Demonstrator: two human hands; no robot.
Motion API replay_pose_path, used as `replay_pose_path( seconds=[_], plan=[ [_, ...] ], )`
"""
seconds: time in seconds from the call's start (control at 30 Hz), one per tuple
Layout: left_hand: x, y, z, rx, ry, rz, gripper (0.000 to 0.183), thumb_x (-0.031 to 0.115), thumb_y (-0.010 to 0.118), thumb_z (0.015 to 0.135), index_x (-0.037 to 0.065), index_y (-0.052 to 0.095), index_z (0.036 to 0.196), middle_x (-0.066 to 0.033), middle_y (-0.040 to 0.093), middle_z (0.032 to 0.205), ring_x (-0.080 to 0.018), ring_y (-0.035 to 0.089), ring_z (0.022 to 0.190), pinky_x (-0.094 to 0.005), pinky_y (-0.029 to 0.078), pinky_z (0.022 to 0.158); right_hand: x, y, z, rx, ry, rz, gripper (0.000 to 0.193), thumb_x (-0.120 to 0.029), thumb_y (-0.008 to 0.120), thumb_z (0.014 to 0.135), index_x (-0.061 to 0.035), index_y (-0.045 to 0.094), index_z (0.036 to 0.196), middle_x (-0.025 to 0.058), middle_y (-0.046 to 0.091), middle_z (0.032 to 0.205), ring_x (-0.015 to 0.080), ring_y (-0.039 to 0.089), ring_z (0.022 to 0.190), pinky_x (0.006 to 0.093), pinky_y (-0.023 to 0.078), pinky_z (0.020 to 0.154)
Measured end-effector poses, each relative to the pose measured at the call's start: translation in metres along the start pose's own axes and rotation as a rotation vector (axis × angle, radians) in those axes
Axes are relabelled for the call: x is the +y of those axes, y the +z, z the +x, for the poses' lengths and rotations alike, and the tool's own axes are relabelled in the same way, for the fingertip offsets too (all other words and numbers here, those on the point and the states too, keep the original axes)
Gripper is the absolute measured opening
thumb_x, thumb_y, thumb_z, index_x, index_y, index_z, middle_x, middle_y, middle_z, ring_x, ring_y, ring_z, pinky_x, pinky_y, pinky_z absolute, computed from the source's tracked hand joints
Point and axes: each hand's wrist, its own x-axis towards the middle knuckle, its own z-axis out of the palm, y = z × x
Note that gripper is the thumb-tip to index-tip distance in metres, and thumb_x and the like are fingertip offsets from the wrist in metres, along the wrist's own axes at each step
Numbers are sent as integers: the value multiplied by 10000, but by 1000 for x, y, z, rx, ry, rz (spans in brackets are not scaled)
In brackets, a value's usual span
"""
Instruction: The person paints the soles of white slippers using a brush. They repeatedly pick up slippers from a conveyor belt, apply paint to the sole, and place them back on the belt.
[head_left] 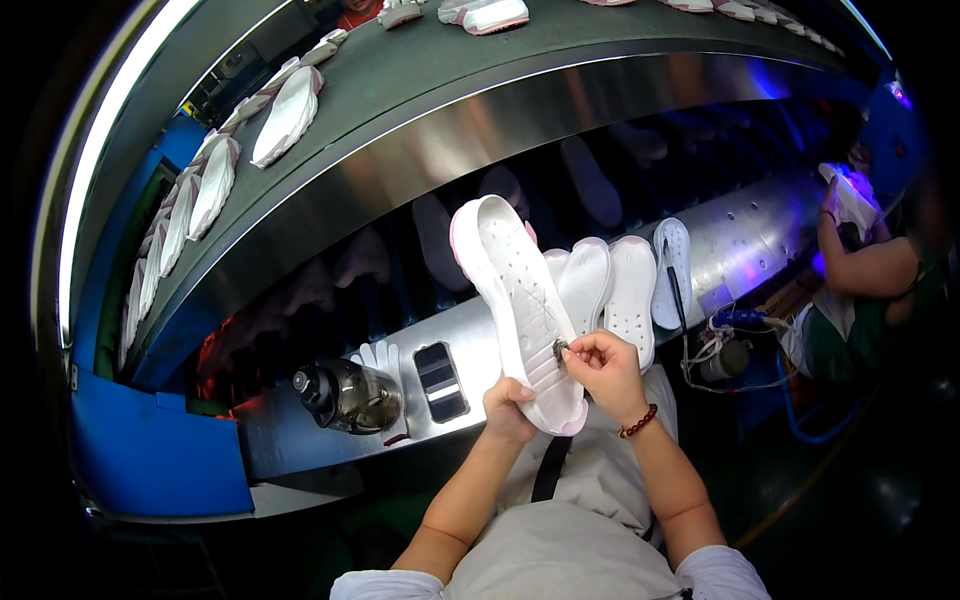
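Observation:
A white shoe sole (512,300) with pink edging is held up in front of me, tilted, its hollow inner side facing me. My left hand (510,408) is closed on its lower left edge, with the thumb on the rim. Against the inside of the sole, near its lower right rim, my right hand (606,372) pinches a small dark clump (560,349) between thumb and fingers; its kind is too small to tell. Behind, several more white soles (630,290) lean side by side on the metal ledge. A thin black tool (675,297) with a cord lies across the rightmost one.
On the ledge at left stand a dark bottle (352,396) and a phone (440,382); a white glove (378,356) lies behind the bottle. A green conveyor (420,85) carries more soles beyond. At right, a co-worker's arm (865,268) holds a sole under violet light.

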Motion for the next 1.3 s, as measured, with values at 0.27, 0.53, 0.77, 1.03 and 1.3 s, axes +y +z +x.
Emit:
replay_pose_path(
  seconds=[0.27, 0.53, 0.77, 1.03, 1.3],
  plan=[
    [1, -7, 2, -6, -18, 38, 835, 75, 432, 422, 41, 236, 1233, -177, 438, 1096, -314, 451, 1005, -385, 378, 883, -6, -4, 4, -36, -9, -93, 93, -49, 635, 666, 4, 585, 724, -11, 481, 652, 23, 344, 510, 167, 285, 449],
    [2, -3, 2, -89, 51, 241, 942, 77, 436, 401, 136, 112, 1283, -131, 381, 1145, -276, 402, 1050, -351, 347, 896, -34, -13, 22, -177, -111, -408, 206, -153, 666, 617, -29, 616, 774, 46, 530, 662, 128, 447, 522, 240, 366, 495],
    [2, 0, 6, -87, 55, 293, 951, 88, 431, 390, 132, 110, 1285, -127, 375, 1138, -269, 403, 1041, -339, 368, 869, -28, -13, 32, -249, -72, -402, 176, -124, 646, 632, 9, 611, 742, 55, 543, 643, 112, 499, 571, 226, 397, 528],
    [3, 7, 5, -63, 77, 330, 949, 93, 436, 383, 124, 130, 1281, -129, 375, 1142, -271, 396, 1056, -338, 346, 892, -29, -16, 37, -355, 133, -181, 164, -87, 617, 685, 60, 568, 740, 17, 530, 609, 52, 464, 547, 191, 388, 501],
    [8, 16, 1, -68, 3, 74, 832, 118, 466, 430, -5, 249, 1224, -176, 430, 1123, -299, 451, 1018, -374, 369, 891, -39, -17, 27, -279, -32, -240, 124, -93, 574, 707, 29, 564, 727, 61, 513, 667, 126, 482, 603, 239, 393, 572]
  ],
)
